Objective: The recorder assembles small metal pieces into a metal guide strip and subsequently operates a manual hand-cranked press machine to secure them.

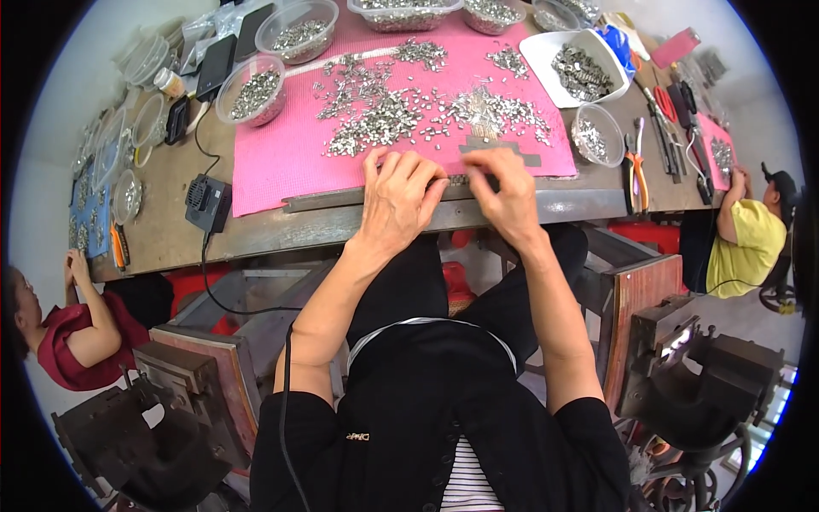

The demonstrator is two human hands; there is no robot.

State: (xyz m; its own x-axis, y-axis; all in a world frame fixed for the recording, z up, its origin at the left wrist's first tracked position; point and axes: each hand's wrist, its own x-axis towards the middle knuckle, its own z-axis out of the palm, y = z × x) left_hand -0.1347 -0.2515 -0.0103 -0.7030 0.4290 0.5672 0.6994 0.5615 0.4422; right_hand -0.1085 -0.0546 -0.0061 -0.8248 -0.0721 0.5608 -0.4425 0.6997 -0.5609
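My left hand [397,200] rests over a long grey metal bar [328,201] at the near edge of the pink mat. Its fingers are curled down with the thumb close to them. Beside it, my right hand [505,194] bends over the bar's right part, thumb and forefinger drawn together. Whatever either hand pinches is too small or hidden to make out. A flat grey metal plate [531,160] lies just beyond my right fingers. Beyond the hands, small silvery metal pieces [371,126] lie in heaps, with thin pin-like pieces [486,115] at the right.
Clear tubs of metal pieces [271,108] and a white tray [546,81] stand around the pink mat [256,166]. Orange-handled pliers [636,183] lie at right, a black corded device [207,203] at left. One person [94,333] sits on each side. Dark vises [699,375] flank me.
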